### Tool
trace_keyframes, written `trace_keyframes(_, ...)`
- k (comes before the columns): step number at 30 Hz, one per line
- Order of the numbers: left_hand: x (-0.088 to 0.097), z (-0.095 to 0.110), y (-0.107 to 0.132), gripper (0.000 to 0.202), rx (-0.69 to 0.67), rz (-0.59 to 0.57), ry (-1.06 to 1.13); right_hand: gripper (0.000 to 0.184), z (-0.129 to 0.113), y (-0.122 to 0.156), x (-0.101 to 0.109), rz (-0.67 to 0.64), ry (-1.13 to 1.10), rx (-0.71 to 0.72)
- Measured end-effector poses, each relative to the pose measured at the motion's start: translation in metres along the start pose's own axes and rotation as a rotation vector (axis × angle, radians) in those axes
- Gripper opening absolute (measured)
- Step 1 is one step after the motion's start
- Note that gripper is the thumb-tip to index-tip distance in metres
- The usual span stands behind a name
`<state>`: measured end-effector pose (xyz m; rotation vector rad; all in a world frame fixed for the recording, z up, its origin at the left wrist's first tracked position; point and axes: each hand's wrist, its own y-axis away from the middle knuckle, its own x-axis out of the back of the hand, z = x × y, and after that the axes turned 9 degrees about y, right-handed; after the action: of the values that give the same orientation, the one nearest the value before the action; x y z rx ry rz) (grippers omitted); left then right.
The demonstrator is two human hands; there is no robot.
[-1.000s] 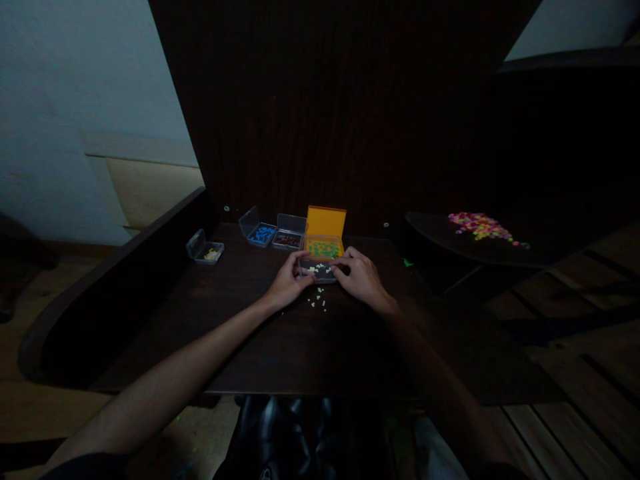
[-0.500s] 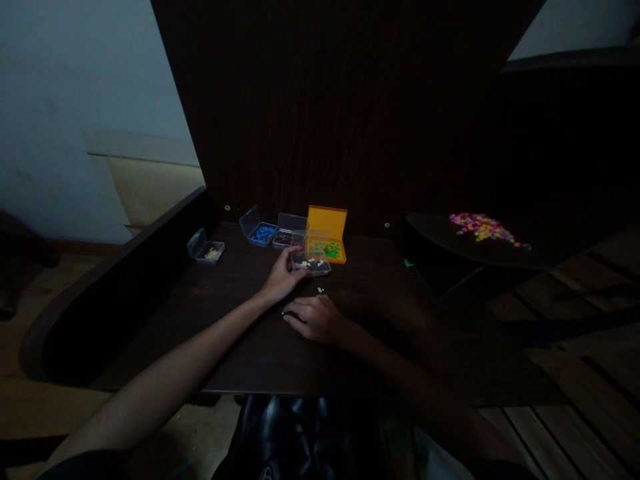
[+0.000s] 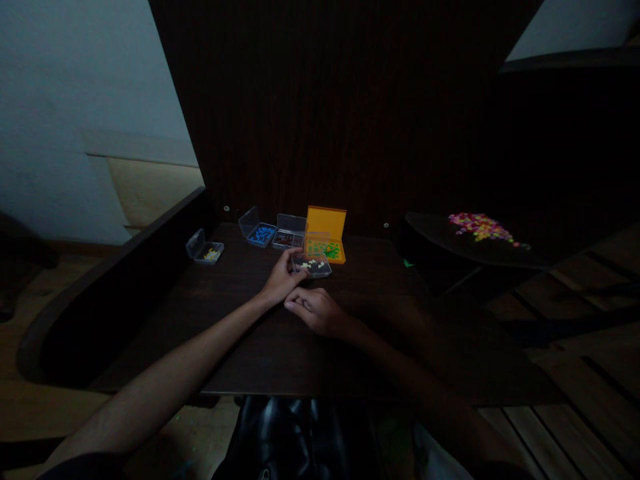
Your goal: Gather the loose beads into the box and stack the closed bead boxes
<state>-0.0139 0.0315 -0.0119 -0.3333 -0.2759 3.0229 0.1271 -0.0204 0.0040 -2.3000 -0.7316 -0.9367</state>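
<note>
My left hand (image 3: pixel 281 279) grips the left end of a small clear plastic box (image 3: pixel 326 271), thumb on the near side and fingers behind. A few pale yellow pieces (image 3: pixel 321 265) lie inside it. Just below, my right hand (image 3: pixel 324 312) rests over the table with its fingers curled together, close against the left hand's wrist. Whatever those fingers pinch is hidden. Behind the clear box stands a yellow box (image 3: pixel 344 259) with its lid raised, holding green pieces (image 3: pixel 332 253).
Open clear boxes hold blue pieces (image 3: pixel 262 234), dark red pieces (image 3: pixel 285 239) and yellow pieces (image 3: pixel 211 254). A heap of pink and yellow pieces (image 3: pixel 483 228) lies on the curved side shelf (image 3: pixel 430 230). A raised side panel (image 3: pixel 120 287) bounds the dark table (image 3: pixel 240 353) at left.
My right hand has shifted up toward the left hand, and its fingers have curled in more. The small pale pieces on the table above it no longer show. My left hand stays on the box.
</note>
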Motion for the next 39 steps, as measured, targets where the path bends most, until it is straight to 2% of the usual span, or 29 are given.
trace_keyframes(3,0.001,0.002,0.001,0.058,-0.002,-0.023,0.011,0.029,0.004,-0.002,0.012,0.022,-0.380,-0.093)
trace_keyframes(5,0.000,0.003,0.002,0.058,0.016,-0.035,0.014,0.038,0.005,-0.003,0.018,0.019,-0.521,-0.119)
trace_keyframes(12,-0.003,0.003,0.002,0.063,0.025,-0.054,0.069,0.046,0.007,-0.004,0.034,0.023,-0.708,-0.201)
trace_keyframes(16,-0.004,0.003,0.002,0.062,0.026,-0.057,0.052,0.044,0.011,-0.004,0.038,0.056,-0.783,-0.228)
trace_keyframes(21,-0.006,0.003,0.004,0.060,0.021,-0.050,0.026,0.042,0.012,-0.004,0.040,0.031,-0.913,-0.254)
trace_keyframes(26,-0.006,0.004,0.005,0.059,0.024,-0.071,0.022,0.040,0.010,-0.003,0.040,0.014,-0.966,-0.232)
trace_keyframes(33,-0.006,0.003,0.005,0.061,0.043,-0.073,0.037,0.043,0.010,-0.003,0.039,0.070,-0.840,-0.207)
trace_keyframes(39,-0.005,0.002,0.005,0.065,0.053,-0.105,0.047,0.044,0.009,-0.002,0.040,0.071,-0.824,-0.194)
